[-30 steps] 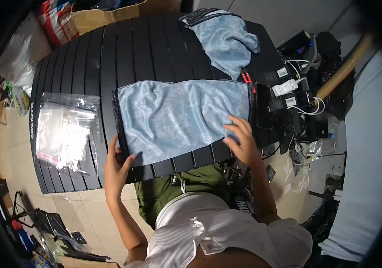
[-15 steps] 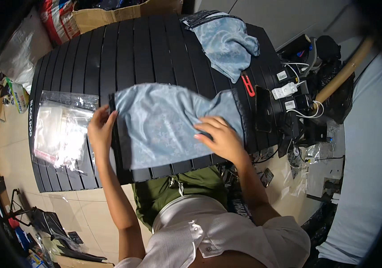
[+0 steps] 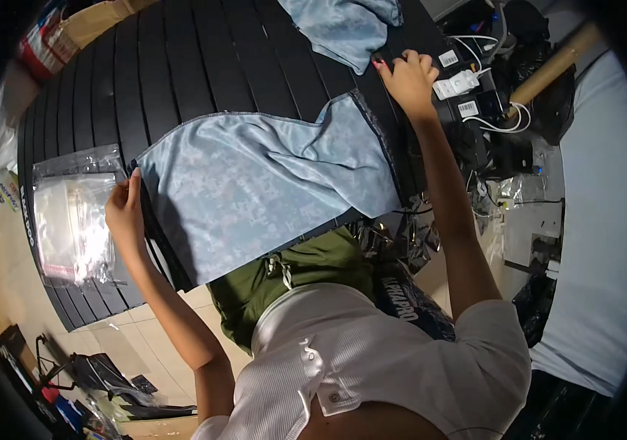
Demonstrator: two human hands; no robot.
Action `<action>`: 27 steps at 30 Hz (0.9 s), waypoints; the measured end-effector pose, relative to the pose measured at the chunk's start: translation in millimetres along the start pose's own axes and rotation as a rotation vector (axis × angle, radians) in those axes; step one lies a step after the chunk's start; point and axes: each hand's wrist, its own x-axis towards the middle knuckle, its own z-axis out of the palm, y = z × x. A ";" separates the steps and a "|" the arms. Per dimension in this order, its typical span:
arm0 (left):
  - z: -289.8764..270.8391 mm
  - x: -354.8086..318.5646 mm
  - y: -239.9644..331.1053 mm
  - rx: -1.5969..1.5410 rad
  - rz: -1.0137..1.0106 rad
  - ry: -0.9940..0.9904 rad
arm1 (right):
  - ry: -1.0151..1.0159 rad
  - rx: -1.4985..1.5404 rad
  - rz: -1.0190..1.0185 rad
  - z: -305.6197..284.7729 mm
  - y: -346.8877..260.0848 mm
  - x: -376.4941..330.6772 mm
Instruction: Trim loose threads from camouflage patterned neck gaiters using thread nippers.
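Since the frame half a second ago, the right hand [image 3: 410, 82] has been taken off the light-blue, mottled, silky rectangular cloth [image 3: 254, 183] and is now placed beyond its upper right corner, over the black slatted table [image 3: 181, 66]. There its fingers are bent and slightly spread, and a bit of a slim red tool [image 3: 380, 65] is seen by the thumb; whether the tool is gripped cannot be told. The upper left corner of the cloth is pinched by the left hand [image 3: 125, 213], its fingers drawn narrow. The cloth is now laid more askew, its left edge slanted down toward the near side of the table. It is spread across the near part of the tabletop, between the clear plastic bags [image 3: 71, 227] and the white power adaptor [image 3: 456, 86]. Its left part is fairly smooth, while the right part is crossed by long diagonal folds and a dip is formed in the far edge. Both short sides are bordered by dark bands, and a stitched seam is shown along the far edge. Farther off, a second crumpled light-blue cloth [image 3: 350, 29] is cut by the upper edge of the view.
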 end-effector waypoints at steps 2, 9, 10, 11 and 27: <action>2.7 9.1 2.0 0.072 -0.025 -0.028 | -0.006 -0.023 0.009 1.9 -1.3 -3.4; 1.7 7.9 8.5 -0.322 -0.107 -0.117 | -0.025 -0.090 0.100 -9.5 -17.2 -5.6; -0.4 2.8 7.8 -0.334 -0.157 -0.141 | -0.077 -0.109 0.124 -11.3 -17.3 -4.5; -2.8 -1.2 8.0 -0.346 -0.205 -0.166 | -0.127 -0.130 0.149 -12.5 -13.0 -3.8; -1.7 -90.5 40.0 -1.316 -0.423 -0.612 | -0.338 1.507 0.341 -145.0 -120.5 -48.8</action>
